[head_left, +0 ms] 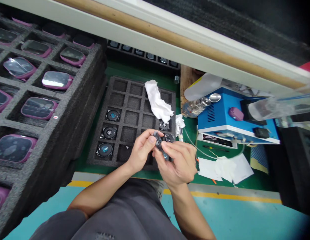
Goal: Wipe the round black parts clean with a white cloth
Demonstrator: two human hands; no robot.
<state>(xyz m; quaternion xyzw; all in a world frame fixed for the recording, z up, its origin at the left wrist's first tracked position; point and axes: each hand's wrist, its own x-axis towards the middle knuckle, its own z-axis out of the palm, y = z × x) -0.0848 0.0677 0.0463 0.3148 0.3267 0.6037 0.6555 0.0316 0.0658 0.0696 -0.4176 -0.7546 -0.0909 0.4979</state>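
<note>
Between the fingertips of both hands is a small dark watch body point(158, 141), tilted nearly edge-on and partly covered by the fingers. My left hand point(141, 150) pinches it from the left with thumb and forefinger. From the other side my right hand point(178, 163) closes on it with bent fingers. Both hands are above the lower right of a grey foam tray point(128, 134). Round black watch bodies, such as this one point(109, 132), sit in the tray's left column. More lie on the right, one point(164, 125) just under a crumpled white cloth point(157, 101).
A tall stack of foam trays point(77, 100) holding purple-framed watches point(39, 107) rises at left. Rightward stand a blue machine point(215, 115), a bottle with a metal top point(192, 108) and white papers point(227, 168) on the green table. A shelf edge point(170, 36) crosses overhead.
</note>
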